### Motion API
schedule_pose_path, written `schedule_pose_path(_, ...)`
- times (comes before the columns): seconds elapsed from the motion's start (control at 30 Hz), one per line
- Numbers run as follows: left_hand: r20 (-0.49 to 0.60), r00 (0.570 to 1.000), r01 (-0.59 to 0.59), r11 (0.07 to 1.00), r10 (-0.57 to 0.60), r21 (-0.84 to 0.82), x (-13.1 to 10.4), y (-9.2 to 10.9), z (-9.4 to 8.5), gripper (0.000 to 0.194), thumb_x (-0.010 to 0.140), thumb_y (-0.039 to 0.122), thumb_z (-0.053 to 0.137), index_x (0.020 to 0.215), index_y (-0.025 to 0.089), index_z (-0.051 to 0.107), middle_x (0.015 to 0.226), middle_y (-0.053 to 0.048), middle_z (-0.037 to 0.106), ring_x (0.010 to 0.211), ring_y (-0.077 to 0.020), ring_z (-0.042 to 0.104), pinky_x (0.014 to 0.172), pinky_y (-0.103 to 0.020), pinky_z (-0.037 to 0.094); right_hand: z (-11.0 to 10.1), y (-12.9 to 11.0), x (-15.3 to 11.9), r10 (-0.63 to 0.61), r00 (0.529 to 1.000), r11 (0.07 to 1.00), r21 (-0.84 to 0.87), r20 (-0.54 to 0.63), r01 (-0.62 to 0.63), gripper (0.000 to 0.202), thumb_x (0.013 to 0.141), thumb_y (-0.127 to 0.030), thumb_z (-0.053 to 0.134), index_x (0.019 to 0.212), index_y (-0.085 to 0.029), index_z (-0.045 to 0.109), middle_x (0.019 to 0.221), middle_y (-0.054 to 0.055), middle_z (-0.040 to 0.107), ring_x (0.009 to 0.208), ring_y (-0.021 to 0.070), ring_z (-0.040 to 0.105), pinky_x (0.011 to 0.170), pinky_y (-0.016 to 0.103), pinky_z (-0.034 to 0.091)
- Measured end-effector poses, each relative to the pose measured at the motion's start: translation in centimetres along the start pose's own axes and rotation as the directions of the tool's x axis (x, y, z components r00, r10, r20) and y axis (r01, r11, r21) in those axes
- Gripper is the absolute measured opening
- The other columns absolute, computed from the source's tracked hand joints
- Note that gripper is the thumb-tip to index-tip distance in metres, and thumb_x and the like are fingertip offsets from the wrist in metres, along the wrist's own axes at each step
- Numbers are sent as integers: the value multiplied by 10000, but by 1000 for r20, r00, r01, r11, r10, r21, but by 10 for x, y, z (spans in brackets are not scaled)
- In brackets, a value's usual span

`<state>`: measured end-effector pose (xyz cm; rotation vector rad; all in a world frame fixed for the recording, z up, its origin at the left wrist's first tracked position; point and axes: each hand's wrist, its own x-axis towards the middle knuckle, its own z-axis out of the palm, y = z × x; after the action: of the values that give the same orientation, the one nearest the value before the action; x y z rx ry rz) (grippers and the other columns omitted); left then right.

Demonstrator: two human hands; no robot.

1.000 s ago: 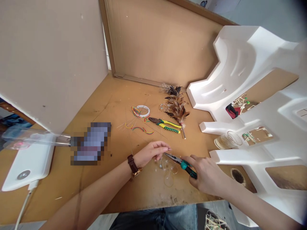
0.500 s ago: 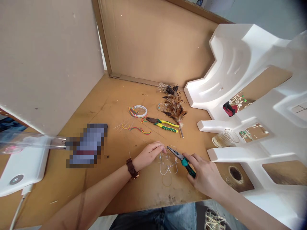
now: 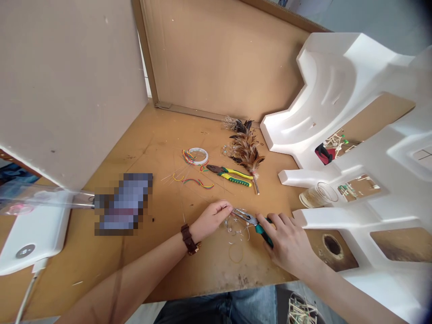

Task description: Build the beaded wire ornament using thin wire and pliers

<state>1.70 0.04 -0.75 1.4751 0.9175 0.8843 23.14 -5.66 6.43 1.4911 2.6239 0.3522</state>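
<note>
My right hand [image 3: 286,236] is wrapped round the dark green handles of needle-nose pliers [image 3: 249,218]. Their jaws point left and appear slightly parted, with the tips at the fingertips of my left hand [image 3: 216,218]. That hand is closed in a pinch on part of a thin, clear-beaded wire piece [image 3: 239,230], whose loops hang below the jaws. Fingers and pliers hide the exact spot being pinched. A thin yellowish ring [image 3: 236,253] shows just below the loops, close to the table's front edge.
Beyond my hands lie yellow-green pliers [image 3: 229,174], a feather bundle [image 3: 248,148], a white tape ring [image 3: 199,156] and coloured threads [image 3: 197,182]. A blurred phone-like slab [image 3: 126,202] is at left. A glass [image 3: 319,194] stands by white moulded foam [image 3: 324,90] at right.
The pliers' jaws have turned flatter and come up against my left fingertips. The wire loops have shifted and hang more bunched. The whole view has moved slightly.
</note>
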Motion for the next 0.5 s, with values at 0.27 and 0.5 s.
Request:
schedule_pose_path(0.27,-23,998,61,997,-62,-57,0,-3,3,306,837,389,421,744,147,584,708,2,543,701,-136,481,698,-239,379,-4,-6,-3,-3,1000,996,-84,5,3,521,736,-233,566,1240,-207,436,905,65,563,754,203,453,634,319,302)
schedule_pose_path(0.5,-24,995,90,988,-94,-129,0,-7,3,291,822,379,448,759,144,608,754,-12,594,754,-152,514,743,-254,383,-5,-2,-2,-34,999,994,-103,7,34,515,763,-209,547,1260,-206,412,901,55,565,752,197,448,629,313,296)
